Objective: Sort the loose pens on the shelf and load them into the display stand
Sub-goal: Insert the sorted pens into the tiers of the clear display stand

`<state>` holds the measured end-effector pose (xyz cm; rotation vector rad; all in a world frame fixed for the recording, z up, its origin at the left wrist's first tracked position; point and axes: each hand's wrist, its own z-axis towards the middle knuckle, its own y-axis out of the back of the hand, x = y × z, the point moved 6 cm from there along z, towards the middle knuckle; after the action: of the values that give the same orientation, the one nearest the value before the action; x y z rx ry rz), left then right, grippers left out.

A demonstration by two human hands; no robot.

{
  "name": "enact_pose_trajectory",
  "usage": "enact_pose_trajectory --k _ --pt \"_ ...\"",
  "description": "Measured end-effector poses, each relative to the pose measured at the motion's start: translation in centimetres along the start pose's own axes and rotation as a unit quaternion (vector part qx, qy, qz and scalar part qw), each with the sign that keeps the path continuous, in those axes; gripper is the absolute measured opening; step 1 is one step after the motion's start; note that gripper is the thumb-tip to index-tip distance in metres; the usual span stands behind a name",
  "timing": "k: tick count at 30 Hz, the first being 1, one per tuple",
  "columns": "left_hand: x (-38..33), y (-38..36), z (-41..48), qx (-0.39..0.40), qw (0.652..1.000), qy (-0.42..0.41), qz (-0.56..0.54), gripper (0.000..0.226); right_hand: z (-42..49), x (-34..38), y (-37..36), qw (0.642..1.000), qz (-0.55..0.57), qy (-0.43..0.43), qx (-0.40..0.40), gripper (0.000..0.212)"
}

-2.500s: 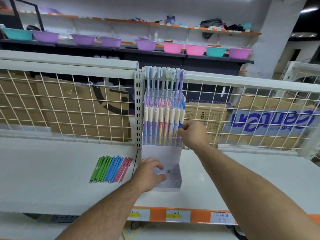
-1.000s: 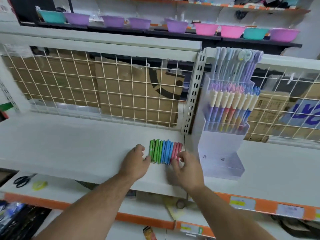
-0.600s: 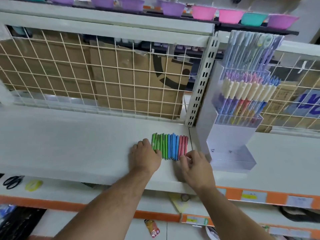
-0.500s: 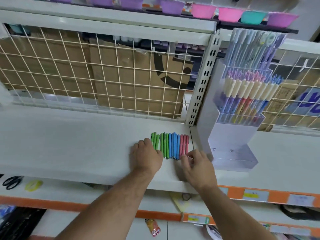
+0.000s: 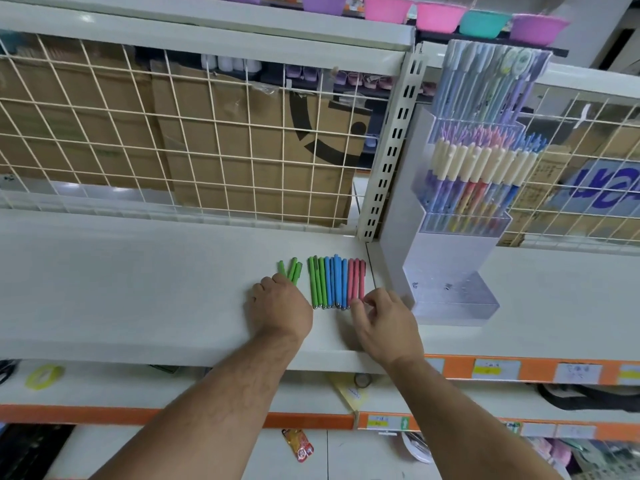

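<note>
Shelf left part: the white shelf (image 5: 121,289) lies bare from its left end up to the hands; wire grid (image 5: 207,140) closes the back, front lip open.
Left hand (image 5: 280,308): palm down on the shelf, fingers (image 5: 266,284) loosely spread and resting on the lower ends of a few green pens (image 5: 292,270); it grips nothing.
Split-off pens: these green ones fan slightly, set apart by a narrow gap from the main row.
Main row (image 5: 336,282): loose pens side by side, touching, tips toward the front edge; green, then blue, then pink, left to right.
Right hand (image 5: 384,322): fingers curled narrow at the near ends of the pink pens (image 5: 356,280); whether they pinch one, I cannot tell.
Upright post (image 5: 391,147): stands at the back, just behind the row's right end.
Display stand (image 5: 453,237): clear, stepped, just right of the row; upper tiers packed with pastel pens, lowest front tray empty.
Shelf right part: open shelf beyond the stand.
</note>
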<state>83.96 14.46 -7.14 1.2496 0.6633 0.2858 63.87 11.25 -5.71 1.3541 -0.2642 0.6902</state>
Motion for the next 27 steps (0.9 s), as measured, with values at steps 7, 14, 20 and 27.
enact_pose_trajectory --k 7,14,20,27 --pt "-0.2 -0.3 -0.1 0.017 0.999 -0.008 0.03 0.026 -0.1 0.0 0.0 1.0 0.007 -0.002 0.003 0.028" --pt "-0.4 -0.5 -0.1 0.01 0.999 0.0 0.032 0.025 -0.2 0.1 0.2 1.0 0.017 0.011 0.006 0.029" --pt "-0.4 -0.3 -0.3 0.01 0.999 0.001 0.032 0.019 -0.2 0.1 0.3 0.999 0.031 0.026 0.022 0.03" --pt "-2.5 1.3 -2.5 -0.008 0.963 0.006 -0.269 0.014 0.1 0.5 0.5 0.99 0.124 0.038 0.06 0.024"
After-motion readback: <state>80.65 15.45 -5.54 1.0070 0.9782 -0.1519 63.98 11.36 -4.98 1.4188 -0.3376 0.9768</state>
